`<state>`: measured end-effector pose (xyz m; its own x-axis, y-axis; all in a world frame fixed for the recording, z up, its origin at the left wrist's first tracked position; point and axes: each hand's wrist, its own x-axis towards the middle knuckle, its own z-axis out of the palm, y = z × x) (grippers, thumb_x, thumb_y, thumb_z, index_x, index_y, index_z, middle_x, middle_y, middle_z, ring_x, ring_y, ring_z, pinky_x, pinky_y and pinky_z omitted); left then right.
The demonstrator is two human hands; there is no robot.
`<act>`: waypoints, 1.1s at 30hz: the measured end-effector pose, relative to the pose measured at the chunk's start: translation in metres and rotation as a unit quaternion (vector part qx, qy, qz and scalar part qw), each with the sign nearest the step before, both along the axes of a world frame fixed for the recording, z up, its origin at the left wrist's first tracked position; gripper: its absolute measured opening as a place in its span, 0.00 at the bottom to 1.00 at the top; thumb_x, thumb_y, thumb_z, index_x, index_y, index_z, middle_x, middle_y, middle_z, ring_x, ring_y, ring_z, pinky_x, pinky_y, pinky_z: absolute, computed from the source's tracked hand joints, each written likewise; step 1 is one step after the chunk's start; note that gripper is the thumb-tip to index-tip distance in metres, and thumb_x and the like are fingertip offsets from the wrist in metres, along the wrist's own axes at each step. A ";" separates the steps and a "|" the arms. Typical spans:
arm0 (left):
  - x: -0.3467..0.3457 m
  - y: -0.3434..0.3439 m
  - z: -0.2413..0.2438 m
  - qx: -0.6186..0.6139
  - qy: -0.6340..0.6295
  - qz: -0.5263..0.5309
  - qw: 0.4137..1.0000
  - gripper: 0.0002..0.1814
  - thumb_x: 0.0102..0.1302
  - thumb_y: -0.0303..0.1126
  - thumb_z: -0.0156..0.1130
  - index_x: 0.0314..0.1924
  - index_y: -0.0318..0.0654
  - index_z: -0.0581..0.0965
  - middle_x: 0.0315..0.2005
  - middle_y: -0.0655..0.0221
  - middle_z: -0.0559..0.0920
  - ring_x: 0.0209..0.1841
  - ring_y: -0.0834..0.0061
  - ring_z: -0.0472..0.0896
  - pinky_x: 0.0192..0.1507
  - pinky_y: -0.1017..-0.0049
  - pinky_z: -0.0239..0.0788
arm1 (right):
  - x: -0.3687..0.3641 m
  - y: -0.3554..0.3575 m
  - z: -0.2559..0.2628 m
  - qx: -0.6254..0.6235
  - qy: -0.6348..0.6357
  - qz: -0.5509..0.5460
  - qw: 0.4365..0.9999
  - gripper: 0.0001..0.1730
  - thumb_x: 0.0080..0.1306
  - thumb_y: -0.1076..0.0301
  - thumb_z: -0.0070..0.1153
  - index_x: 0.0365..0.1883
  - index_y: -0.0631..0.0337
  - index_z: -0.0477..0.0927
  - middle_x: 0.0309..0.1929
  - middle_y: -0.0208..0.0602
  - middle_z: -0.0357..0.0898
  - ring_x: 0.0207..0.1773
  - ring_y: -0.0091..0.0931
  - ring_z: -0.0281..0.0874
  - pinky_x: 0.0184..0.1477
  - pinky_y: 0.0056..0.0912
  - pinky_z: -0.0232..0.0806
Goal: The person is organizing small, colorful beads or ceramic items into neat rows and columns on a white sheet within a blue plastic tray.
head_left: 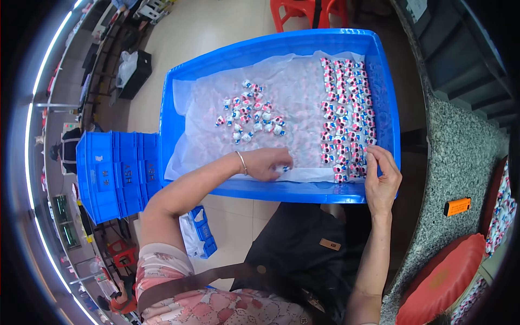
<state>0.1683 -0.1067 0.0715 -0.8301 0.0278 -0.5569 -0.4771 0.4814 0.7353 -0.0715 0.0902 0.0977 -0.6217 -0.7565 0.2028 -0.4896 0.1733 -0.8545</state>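
Observation:
A large blue plastic crate (276, 198) lined with thin white sheeting (300, 97) lies before me. Small white, pink and blue figurines (341, 109) stand in close rows along its right side. A loose group of like figurines (245, 109) is scattered left of the middle. My left hand (270, 164), with a bangle at the wrist, is over the near part of the sheeting, its fingers curled round a small white and blue figurine (283, 168). At the near right end of the rows, my right hand (382, 172) pinches a figurine, mostly hidden by the fingertips.
Stacked blue crates (118, 174) stand at the left, and a smaller blue crate (206, 231) on the floor. On the right, a speckled stone counter (451, 162) holds an orange box (458, 206) and a red fluted tray (443, 280). A red stool (308, 8) is beyond the crate.

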 end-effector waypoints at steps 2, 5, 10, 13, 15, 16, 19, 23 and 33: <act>-0.007 0.006 -0.015 0.096 0.021 0.074 0.992 0.19 0.64 0.27 0.62 0.56 0.44 0.76 0.45 0.65 0.77 0.43 0.73 0.78 0.50 0.71 0.70 | -0.001 -0.001 0.000 0.003 0.005 -0.001 1.000 0.07 0.68 0.77 0.56 0.41 0.68 0.82 0.43 0.41 0.83 0.47 0.29 0.82 0.51 0.28 0.71; -0.027 0.022 -0.021 0.209 -0.005 0.162 0.964 0.21 0.67 0.30 0.62 0.61 0.45 0.75 0.45 0.69 0.79 0.43 0.80 0.78 0.51 0.74 0.69 | -0.002 0.000 0.000 0.001 -0.009 0.000 1.000 0.07 0.68 0.77 0.56 0.41 0.68 0.82 0.44 0.41 0.83 0.47 0.30 0.82 0.51 0.29 0.71; -0.050 0.047 -0.051 0.264 0.024 0.278 0.923 0.14 0.62 0.27 0.68 0.48 0.40 0.78 0.38 0.73 0.79 0.38 0.82 0.77 0.45 0.79 0.70 | -0.002 -0.002 -0.001 -0.001 -0.012 -0.006 1.000 0.07 0.67 0.77 0.56 0.41 0.69 0.82 0.43 0.42 0.83 0.47 0.31 0.82 0.51 0.29 0.71; -0.060 0.051 -0.054 0.125 0.018 0.238 0.963 0.13 0.60 0.27 0.70 0.42 0.38 0.76 0.37 0.71 0.79 0.36 0.80 0.78 0.44 0.78 0.73 | -0.003 -0.004 -0.001 -0.009 -0.003 -0.001 1.000 0.07 0.67 0.77 0.56 0.41 0.69 0.82 0.43 0.42 0.83 0.47 0.31 0.82 0.51 0.30 0.71; -0.066 0.059 -0.056 0.062 0.087 0.215 0.971 0.13 0.60 0.27 0.70 0.42 0.38 0.76 0.38 0.70 0.78 0.37 0.79 0.78 0.43 0.75 0.75 | -0.003 -0.001 0.001 -0.013 0.002 0.000 1.000 0.07 0.66 0.78 0.56 0.40 0.69 0.82 0.42 0.43 0.83 0.46 0.34 0.82 0.51 0.31 0.72; -0.063 0.060 -0.064 0.020 0.140 0.179 0.974 0.14 0.60 0.28 0.70 0.43 0.38 0.75 0.38 0.66 0.77 0.36 0.73 0.79 0.41 0.71 0.74 | -0.001 -0.002 0.001 -0.014 0.003 0.003 1.000 0.06 0.65 0.79 0.56 0.40 0.68 0.82 0.42 0.44 0.83 0.46 0.36 0.83 0.50 0.32 0.72; -0.068 0.062 -0.065 -0.119 0.223 0.125 0.959 0.15 0.59 0.31 0.69 0.44 0.40 0.75 0.39 0.64 0.76 0.37 0.66 0.80 0.40 0.68 0.73 | 0.000 -0.001 0.001 -0.015 -0.006 0.003 1.000 0.06 0.66 0.79 0.56 0.40 0.69 0.82 0.41 0.44 0.83 0.45 0.35 0.82 0.50 0.31 0.72; -0.057 0.040 -0.041 -0.118 0.212 0.148 0.959 0.13 0.62 0.35 0.66 0.43 0.43 0.75 0.37 0.64 0.77 0.40 0.62 0.80 0.39 0.65 0.73 | -0.002 0.002 0.000 -0.001 -0.011 0.001 1.000 0.06 0.67 0.78 0.55 0.40 0.70 0.82 0.43 0.41 0.83 0.47 0.31 0.82 0.52 0.29 0.71; -0.009 -0.039 -0.044 -0.487 0.203 -0.022 0.849 0.05 0.56 0.26 0.57 0.34 0.36 0.76 0.35 0.61 0.77 0.42 0.61 0.78 0.44 0.67 0.72 | -0.001 -0.001 0.001 -0.003 -0.010 -0.002 1.000 0.07 0.67 0.77 0.55 0.41 0.69 0.82 0.43 0.42 0.83 0.47 0.31 0.82 0.52 0.29 0.71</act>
